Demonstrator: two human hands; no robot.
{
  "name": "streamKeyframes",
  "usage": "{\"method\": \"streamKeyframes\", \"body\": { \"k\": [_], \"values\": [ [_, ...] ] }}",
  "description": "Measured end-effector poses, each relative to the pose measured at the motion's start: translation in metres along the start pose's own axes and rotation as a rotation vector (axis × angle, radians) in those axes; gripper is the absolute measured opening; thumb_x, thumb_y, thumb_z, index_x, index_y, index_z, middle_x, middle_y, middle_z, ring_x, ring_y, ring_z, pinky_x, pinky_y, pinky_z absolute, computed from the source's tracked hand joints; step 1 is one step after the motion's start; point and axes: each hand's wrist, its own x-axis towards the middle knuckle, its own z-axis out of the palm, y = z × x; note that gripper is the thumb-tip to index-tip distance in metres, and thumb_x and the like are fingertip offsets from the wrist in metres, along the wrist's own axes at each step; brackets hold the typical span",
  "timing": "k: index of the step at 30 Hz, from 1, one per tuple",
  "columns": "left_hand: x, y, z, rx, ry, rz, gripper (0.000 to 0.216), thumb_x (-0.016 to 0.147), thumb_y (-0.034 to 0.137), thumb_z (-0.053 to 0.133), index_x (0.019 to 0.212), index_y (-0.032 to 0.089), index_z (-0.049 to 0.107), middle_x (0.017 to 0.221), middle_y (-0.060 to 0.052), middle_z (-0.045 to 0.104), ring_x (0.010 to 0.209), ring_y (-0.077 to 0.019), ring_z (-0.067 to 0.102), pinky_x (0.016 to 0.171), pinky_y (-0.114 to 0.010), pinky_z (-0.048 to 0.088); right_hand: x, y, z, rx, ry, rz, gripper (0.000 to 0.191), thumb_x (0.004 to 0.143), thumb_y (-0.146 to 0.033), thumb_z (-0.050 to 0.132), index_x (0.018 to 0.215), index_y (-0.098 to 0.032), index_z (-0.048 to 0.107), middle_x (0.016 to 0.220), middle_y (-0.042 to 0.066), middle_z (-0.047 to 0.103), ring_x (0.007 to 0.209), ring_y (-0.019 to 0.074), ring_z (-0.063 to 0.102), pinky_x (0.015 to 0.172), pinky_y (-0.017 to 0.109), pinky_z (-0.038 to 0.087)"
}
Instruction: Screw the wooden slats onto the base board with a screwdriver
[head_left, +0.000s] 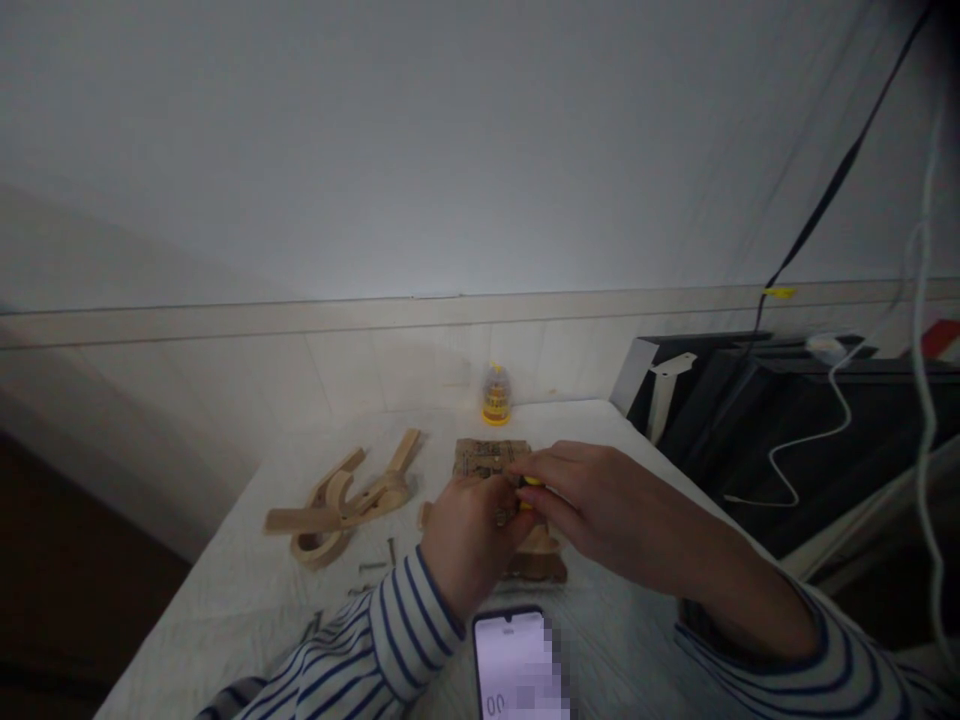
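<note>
My left hand [474,542] is closed, its thumb and fingertips meeting my right hand above the middle of the white-covered table. Whatever it grips is hidden by the fingers. My right hand [604,500] pinches a small yellow piece [533,481], possibly a screwdriver handle, mostly covered by the fingers. Beneath and behind both hands lies a brown printed packet [487,452]. Pale wooden parts [541,541] show below the fingers. Left of my left hand lie curved wooden pieces [382,495] and several metal screws [371,567].
A phone [514,660] lies in front of my hands. A clear-domed container with a yellow base [496,400] stands at the table's back edge near the wall. Dark panels [720,410] and a white cable [847,400] are to the right.
</note>
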Motion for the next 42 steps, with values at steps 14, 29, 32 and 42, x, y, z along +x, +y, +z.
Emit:
{"method": "streamKeyframes", "body": {
  "k": [14, 29, 32, 42],
  "values": [
    [0.0043, -0.0015, -0.0042, -0.044, -0.067, 0.041, 0.015, 0.078, 0.029, 0.054, 0.077, 0.017, 0.063, 0.074, -0.004, 0.067, 0.069, -0.0197, 0.062, 0.060, -0.026, 0.043, 0.0005, -0.0013, 0.0017, -0.083, 0.026, 0.020, 0.015, 0.084, -0.019, 0.042, 0.085, -0.017, 0.056, 0.077, 0.003, 0.059, 0.072, 0.0153, 0.054, 0.065, 0.029, 0.039],
    [0.0001, -0.0015, 0.0012, -0.003, 0.052, 0.010, 0.013, 0.074, 0.025, 0.058, 0.082, 0.017, 0.063, 0.081, -0.006, 0.067, 0.079, -0.0225, 0.060, 0.070, -0.032, 0.044, 0.0008, -0.0060, 0.0068, -0.193, 0.122, -0.011, 0.014, 0.083, -0.018, 0.043, 0.086, -0.015, 0.057, 0.073, 0.004, 0.059, 0.066, 0.0163, 0.053, 0.059, 0.028, 0.039],
    [-0.0002, -0.0031, -0.0001, 0.003, 0.050, 0.022, 0.010, 0.075, 0.025, 0.058, 0.077, 0.017, 0.064, 0.076, -0.006, 0.067, 0.075, -0.0219, 0.060, 0.069, -0.032, 0.043, 0.0009, -0.0055, 0.0081, -0.173, 0.131, -0.012, 0.016, 0.084, -0.018, 0.042, 0.088, -0.015, 0.057, 0.074, 0.004, 0.060, 0.067, 0.0169, 0.054, 0.060, 0.029, 0.039],
    [0.0015, -0.0026, -0.0033, -0.045, -0.001, 0.010, 0.009, 0.074, 0.023, 0.058, 0.072, 0.018, 0.065, 0.073, -0.004, 0.067, 0.071, -0.0201, 0.060, 0.063, -0.029, 0.042, -0.0012, 0.0031, 0.0027, 0.008, 0.076, -0.006, 0.024, 0.082, -0.020, 0.045, 0.104, -0.017, 0.054, 0.100, 0.007, 0.061, 0.090, 0.0179, 0.055, 0.079, 0.032, 0.040]
  ]
}}
